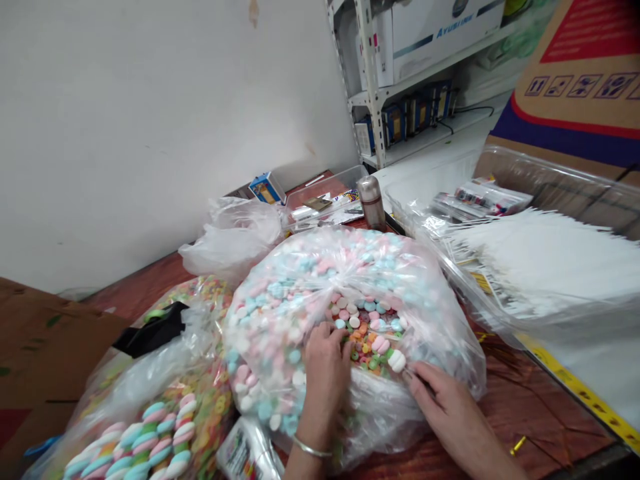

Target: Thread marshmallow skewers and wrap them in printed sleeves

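Fingers (330, 340) of L hand (326, 367) splayed, pressing down; R hand (445, 400) pinches rim of opening in big clear plastic bag (310, 280) of soft pink-blue marshmallow sweets (280, 313) (bulky, squashy, slippery film: grip rim w/ both hands), resting on red-brown wooden table (530, 413).

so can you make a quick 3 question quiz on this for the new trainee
1. Which hand wears the metal bangle?
2. True or false: the metal flask stands behind the big sweet bag.
3. Fill the gap: the striped sweets at lower left are shaped like ____.

Key: 1 left; 2 true; 3 twists
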`<state>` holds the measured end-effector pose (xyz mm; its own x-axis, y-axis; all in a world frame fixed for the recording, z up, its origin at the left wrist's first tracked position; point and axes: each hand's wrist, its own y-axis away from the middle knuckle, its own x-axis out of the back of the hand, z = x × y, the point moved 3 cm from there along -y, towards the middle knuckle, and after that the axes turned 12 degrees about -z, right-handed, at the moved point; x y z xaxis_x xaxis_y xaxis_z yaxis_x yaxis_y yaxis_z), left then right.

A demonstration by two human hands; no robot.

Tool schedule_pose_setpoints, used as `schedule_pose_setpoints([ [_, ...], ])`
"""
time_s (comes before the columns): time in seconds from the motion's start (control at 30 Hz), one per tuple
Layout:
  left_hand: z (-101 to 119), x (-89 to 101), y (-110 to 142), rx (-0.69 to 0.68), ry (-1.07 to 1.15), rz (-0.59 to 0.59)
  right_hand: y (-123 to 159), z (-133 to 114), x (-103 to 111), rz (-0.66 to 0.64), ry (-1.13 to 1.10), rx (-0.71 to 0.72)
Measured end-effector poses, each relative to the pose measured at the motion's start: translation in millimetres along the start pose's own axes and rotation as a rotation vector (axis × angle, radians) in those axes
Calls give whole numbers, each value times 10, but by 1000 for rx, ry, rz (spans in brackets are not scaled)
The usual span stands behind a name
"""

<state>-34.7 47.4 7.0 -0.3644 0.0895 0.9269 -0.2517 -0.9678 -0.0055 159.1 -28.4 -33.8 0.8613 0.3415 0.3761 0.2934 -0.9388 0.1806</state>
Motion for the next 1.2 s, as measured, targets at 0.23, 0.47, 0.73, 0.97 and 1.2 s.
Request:
schedule_pose_setpoints([
  [0.23, 13, -69, 29, 20, 27, 48, -22, 17, -50, -34, 174, -46],
  [0.47, 20, -94, 44, 17, 111, 67, -97, -13, -116, -39, 430, -118],
  [0.73, -9, -71, 93, 33, 499, 89, -56, -1, -98, 4, 403, 6],
  [0.97, 13, -193, 86, 101, 888, -53, -11, -22, -81, 17, 354, 61],
  [1.2, 65, -281, 177, 155, 985, -61, -10, 66, -159, 12, 318, 91],
])
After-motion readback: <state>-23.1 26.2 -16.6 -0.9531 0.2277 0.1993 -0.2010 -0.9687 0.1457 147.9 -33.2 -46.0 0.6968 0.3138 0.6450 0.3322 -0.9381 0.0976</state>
